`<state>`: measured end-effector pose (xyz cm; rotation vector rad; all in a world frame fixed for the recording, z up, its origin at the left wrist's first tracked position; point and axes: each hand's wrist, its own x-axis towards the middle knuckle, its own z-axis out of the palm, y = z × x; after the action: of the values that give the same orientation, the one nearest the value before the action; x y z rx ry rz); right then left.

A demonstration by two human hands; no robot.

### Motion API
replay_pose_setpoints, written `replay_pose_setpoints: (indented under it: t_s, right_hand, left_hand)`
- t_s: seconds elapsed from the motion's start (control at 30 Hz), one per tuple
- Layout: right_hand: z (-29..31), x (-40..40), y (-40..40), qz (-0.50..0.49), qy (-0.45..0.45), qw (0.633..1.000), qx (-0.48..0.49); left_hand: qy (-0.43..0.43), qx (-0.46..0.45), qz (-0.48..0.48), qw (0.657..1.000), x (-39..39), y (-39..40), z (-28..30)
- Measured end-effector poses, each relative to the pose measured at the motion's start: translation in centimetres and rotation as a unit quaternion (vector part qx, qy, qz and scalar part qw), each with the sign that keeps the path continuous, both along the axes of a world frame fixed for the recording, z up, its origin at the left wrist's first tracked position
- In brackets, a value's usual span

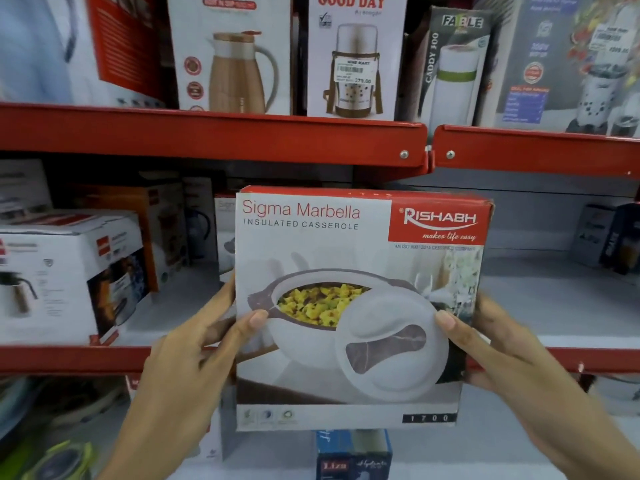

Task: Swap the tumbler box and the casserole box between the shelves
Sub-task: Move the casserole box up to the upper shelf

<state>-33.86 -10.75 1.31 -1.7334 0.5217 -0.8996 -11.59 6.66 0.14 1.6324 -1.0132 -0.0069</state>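
The casserole box (353,258), white and red with "Sigma Marbella Insulated Casserole" and a picture of a dish, is held upright in front of the middle shelf. My left hand (194,344) grips its left edge, thumb on the front face. My right hand (498,344) grips its right edge the same way. Below the casserole box, on the lowest shelf, stands a small blue box (353,455) marked "Liza", partly hidden by it; I cannot tell whether it is the tumbler box.
Red shelf edges (242,140) cross the view. The top shelf holds a jug box (232,53), a "Good Day" flask box (356,57) and a "Fable" box (450,67). A white kettle box (69,271) sits on the middle shelf at left; dark boxes (609,237) at far right.
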Motion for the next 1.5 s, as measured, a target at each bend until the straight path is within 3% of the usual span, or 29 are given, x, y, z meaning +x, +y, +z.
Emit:
replay_pose_setpoints:
  t_s: [0.23, 0.67, 1.07, 1.37, 1.43, 1.5]
  right_hand:
    - [0.0, 2.9, 0.7, 0.0, -0.016, 1.0, -0.001]
    - [-3.5, 15.6, -4.9, 0.001, -0.049, 0.999, -0.006]
    - [-5.8, 17.9, -5.8, 0.0, -0.015, 1.0, -0.014]
    - [-6.8, 17.9, -6.2, -0.007, -0.009, 0.999, -0.047]
    - [-7.4, 17.1, -5.2, -0.054, -0.033, 0.996, -0.067]
    - [-8.2, 15.5, -3.8, -0.116, -0.068, 0.985, -0.108]
  left_hand:
    - [-0.026, -0.011, -0.004, 1.0, 2.6, 1.3, -0.5]
    - [-0.052, 0.001, 0.008, 0.999, 13.9, -5.8, -2.2]
    - [-0.016, -0.016, 0.021, 1.0, 16.4, -6.0, -6.0]
    - [-0.061, 0.021, 0.077, 0.995, 15.5, -5.9, -6.7]
    - [-0.069, -0.037, 0.118, 0.99, 13.5, -5.7, -7.4]
    - [-0.139, -0.126, 0.134, 0.973, 11.2, -5.5, -8.0]
